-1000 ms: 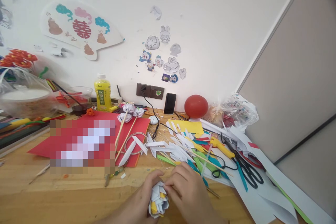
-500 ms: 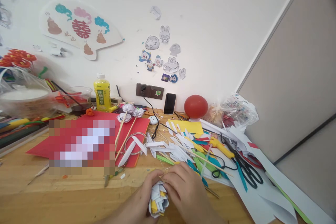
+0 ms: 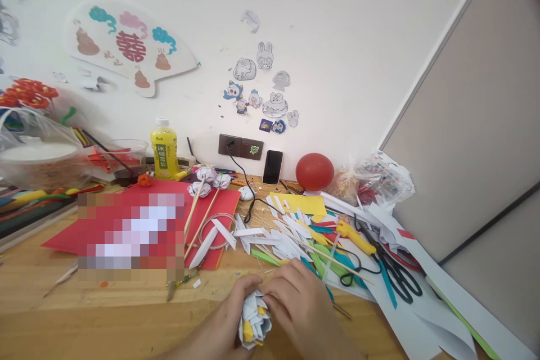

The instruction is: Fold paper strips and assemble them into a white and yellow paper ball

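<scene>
A white-and-yellow folded-paper piece [image 3: 255, 319], made of overlapping interlocked strips, is held low in the middle, just above the wooden table [image 3: 126, 320]. My left hand [image 3: 232, 310] wraps round its left side, thumb along the upper edge. My right hand [image 3: 301, 301] closes on its upper right side with bent fingers. The two hands nearly meet at the top, and those fingertips partly hide what they pinch. Beyond my hands lie loose white folded paper strips [image 3: 253, 232] in a pile, with green and blue pieces among them.
A yellow glue gun [image 3: 356, 236] and black-handled scissors [image 3: 400, 278] lie right, by white paper sheets [image 3: 439, 315]. Red paper [image 3: 63, 239] and paper flowers on sticks [image 3: 205, 174] are left. Behind stand a yellow drink bottle [image 3: 164, 152], a phone [image 3: 272, 167] and a red balloon [image 3: 314, 171].
My fingertips at the top of the folded-paper piece have shifted very slightly. Both hands and the piece otherwise stay in the same place.
</scene>
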A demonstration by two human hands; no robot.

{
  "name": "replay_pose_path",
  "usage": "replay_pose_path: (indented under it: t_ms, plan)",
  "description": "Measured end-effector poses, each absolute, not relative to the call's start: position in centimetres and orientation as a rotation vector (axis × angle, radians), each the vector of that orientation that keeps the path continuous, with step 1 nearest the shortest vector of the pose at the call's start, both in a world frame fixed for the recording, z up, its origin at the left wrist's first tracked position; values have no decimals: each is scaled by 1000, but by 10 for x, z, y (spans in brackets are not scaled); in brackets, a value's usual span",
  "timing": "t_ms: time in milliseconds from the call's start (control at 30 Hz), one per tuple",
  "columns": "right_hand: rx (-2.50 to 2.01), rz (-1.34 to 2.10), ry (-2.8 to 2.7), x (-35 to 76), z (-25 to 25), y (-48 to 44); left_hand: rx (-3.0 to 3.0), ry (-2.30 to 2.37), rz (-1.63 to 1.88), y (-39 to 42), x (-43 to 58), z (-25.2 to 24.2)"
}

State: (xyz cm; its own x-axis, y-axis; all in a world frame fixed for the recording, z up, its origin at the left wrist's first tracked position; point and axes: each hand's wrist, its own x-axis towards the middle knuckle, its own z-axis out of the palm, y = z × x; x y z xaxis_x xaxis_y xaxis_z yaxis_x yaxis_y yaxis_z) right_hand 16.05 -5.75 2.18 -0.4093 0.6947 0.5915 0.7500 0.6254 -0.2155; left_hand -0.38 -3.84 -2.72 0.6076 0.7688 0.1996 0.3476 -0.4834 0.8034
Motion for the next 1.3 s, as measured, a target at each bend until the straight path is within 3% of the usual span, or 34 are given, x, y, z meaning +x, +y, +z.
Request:
replay_pose_path:
  t_ms: [267, 567, 1300]
  plan:
    - [-1181, 23, -2109, 158, 18, -55, 2060, 795, 687, -38, -4, -15]
    - [-1071, -491, -2247, 161, 1, -51, 2068, 795, 687, -40, -5, -10]
    - [-1123, -521, -2277, 160, 3, -52, 2046, 765, 719, -40, -4, -10]
